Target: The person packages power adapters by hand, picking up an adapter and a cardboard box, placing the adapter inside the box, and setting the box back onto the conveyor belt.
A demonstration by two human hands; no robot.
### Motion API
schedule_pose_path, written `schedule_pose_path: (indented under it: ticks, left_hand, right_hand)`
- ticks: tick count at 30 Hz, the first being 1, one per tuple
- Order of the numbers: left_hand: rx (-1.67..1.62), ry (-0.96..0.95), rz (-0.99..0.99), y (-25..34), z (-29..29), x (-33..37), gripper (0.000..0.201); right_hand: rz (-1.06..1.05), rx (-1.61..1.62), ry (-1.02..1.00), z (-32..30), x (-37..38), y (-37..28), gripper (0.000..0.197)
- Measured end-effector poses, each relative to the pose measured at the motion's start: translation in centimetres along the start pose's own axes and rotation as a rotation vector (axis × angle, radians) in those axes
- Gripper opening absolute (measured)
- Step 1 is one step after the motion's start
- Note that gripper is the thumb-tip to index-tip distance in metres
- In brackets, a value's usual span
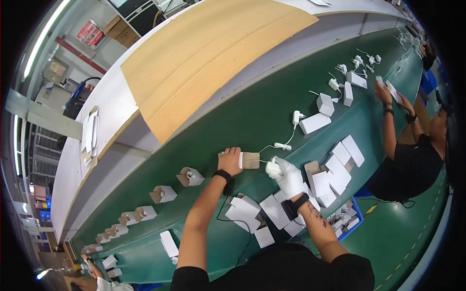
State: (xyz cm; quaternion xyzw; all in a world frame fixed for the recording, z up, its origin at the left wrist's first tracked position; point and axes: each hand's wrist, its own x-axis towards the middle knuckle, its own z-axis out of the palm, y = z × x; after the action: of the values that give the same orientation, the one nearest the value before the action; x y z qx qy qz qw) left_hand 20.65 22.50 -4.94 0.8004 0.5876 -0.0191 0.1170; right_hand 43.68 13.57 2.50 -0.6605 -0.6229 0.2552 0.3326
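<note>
My left hand, bare and with a dark band at the wrist, is closed around a small white box. The box's brown open flap points to the right. My right hand wears a white glove and grips a white power adapter just right of the box. A thin white cable runs between the adapter and the box opening. Beyond my right hand, a bundled white cable leads up to another adapter lying on the green belt.
Open small boxes line the belt at left. Adapters and white boxes lie farther right. Flattened white boxes are piled near me, beside a blue bin. Cardboard covers the shelf. Co-workers sit at both ends.
</note>
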Motion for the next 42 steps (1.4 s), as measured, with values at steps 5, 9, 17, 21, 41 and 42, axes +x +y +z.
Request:
schedule_pose_path:
  ticks: [5, 9, 17, 21, 41, 42]
  left_hand:
    - [-0.12, 0.017, 0.099, 5.4, -5.5, -4.8, 0.064]
    - [-0.395, 0.055, 0.055, 5.9, -6.1, -7.9, 0.064]
    - [-0.698, 0.172, 0.141, 7.9, -4.8, -8.7, 0.065]
    - [-0.565, 0.365, 0.104, 4.7, -3.1, -8.2, 0.066]
    - [-1.49, 0.501, -0.404, -0.4, -7.4, -18.8, 0.073]
    - [-1.661, 0.29, -0.408, 1.1, -7.1, -20.4, 0.071]
  right_hand:
    - [-0.463, -0.32, -0.27, 1.1, 1.7, -0.9, 0.034]
    - [-0.755, -0.278, -0.3, 0.3, 1.9, -1.8, 0.031]
    - [-0.81, -0.367, -0.606, 0.9, 2.0, -2.1, 0.025]
    - [-0.805, -0.049, -0.408, 0.7, 5.1, -1.8, 0.024]
    - [0.216, 0.744, -0.264, 5.6, 12.4, 5.3, 0.035]
    - [0.167, 1.43, -0.286, 4.9, 9.2, 2.0, 0.039]
